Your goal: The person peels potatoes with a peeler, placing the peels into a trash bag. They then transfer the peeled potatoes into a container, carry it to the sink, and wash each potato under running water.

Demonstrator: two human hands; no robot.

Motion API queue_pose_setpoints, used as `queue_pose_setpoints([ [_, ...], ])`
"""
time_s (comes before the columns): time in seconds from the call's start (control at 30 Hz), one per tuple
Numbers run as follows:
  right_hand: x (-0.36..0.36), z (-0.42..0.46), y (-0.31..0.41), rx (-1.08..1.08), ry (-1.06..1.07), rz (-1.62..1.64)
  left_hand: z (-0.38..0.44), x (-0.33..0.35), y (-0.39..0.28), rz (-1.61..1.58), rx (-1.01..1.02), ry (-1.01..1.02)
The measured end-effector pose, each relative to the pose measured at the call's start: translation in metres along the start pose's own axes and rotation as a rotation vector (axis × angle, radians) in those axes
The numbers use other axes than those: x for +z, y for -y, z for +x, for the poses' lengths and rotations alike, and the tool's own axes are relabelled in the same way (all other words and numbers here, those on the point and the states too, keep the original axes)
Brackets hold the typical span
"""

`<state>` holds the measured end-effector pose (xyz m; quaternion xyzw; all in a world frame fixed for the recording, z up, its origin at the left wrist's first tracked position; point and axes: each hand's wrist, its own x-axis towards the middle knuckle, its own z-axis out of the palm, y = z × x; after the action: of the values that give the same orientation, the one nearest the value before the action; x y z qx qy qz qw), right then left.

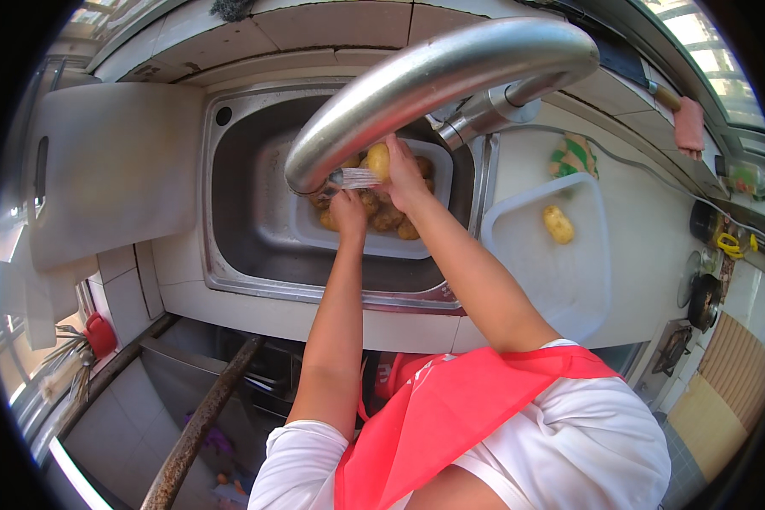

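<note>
My right hand [405,175] grips a yellow potato [378,162] above the sink. Against that potato are the pale bristles of what looks like a scrubbing brush [359,178], pinched in my left hand [349,209]; the faucet's end partly hides this hand's fingertips. Both hands are over a white plastic basin [389,246] set in the stainless steel sink [248,191]. Several browner potatoes [387,218] lie in the basin below my hands. On the counter at right, a translucent white tray [548,280] holds one clean-looking potato [558,224].
A curved metal faucet [446,70] arches over the sink, close above my hands. At left lies a large white cutting board [115,172]. A green-patterned bag [574,156] sits behind the tray. A knife [663,95] rests on the back ledge. A rusty pipe [204,421] runs below the counter.
</note>
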<state>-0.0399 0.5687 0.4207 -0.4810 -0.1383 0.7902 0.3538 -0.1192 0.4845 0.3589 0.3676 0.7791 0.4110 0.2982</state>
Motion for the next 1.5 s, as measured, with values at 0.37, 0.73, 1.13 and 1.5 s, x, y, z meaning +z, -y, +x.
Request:
queue_pose_setpoints([
  [0.37, 0.014, -0.036, 0.01, 0.424, 0.26, 0.254, -0.048, 0.069, 0.068, 1.06, 0.507, 0.264],
  [0.73, -0.042, -0.135, 0.09, -0.69, 0.004, -1.479, -0.023, -0.004, -0.027, -1.225, -0.68, 0.352],
  [1.13, -0.041, -0.14, 0.108, -1.02, 0.082, -1.435, 0.006, 0.015, -0.032, -1.522, -0.738, 0.295],
  [1.5, 0.016, -0.028, 0.098, -1.164, -0.399, -1.372, 0.009, 0.012, -0.039, -1.622, -0.766, 0.282],
])
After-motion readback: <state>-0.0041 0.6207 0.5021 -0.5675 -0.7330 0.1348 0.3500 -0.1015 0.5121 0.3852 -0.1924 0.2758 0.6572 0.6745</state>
